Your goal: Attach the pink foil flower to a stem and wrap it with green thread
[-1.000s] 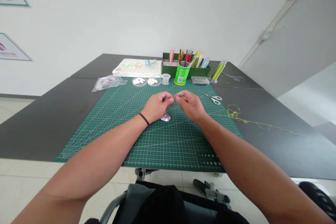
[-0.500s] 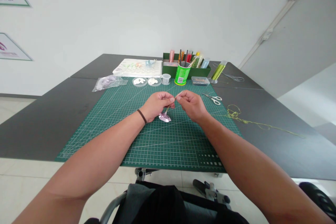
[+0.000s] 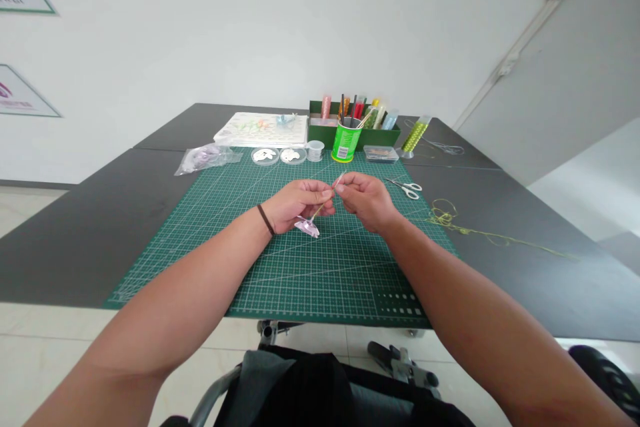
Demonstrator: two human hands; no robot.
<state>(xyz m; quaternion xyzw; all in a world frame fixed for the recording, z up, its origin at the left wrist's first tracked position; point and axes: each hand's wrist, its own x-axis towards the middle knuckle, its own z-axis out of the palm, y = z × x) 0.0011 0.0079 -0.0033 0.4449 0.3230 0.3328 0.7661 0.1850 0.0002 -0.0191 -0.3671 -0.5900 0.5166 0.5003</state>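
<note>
Wired lilac foil petal [image 3: 307, 227] below hands [image 3: 299, 205] [image 3: 367, 201], scissors [image 3: 404, 189] beyond

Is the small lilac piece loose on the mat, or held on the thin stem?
Held: the lilac piece sits on the lower end of the thin stem, held between the left hand and right hand.

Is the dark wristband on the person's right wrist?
No, the dark wristband sits on the left wrist, just behind the left hand, while the right wrist is bare.
</note>
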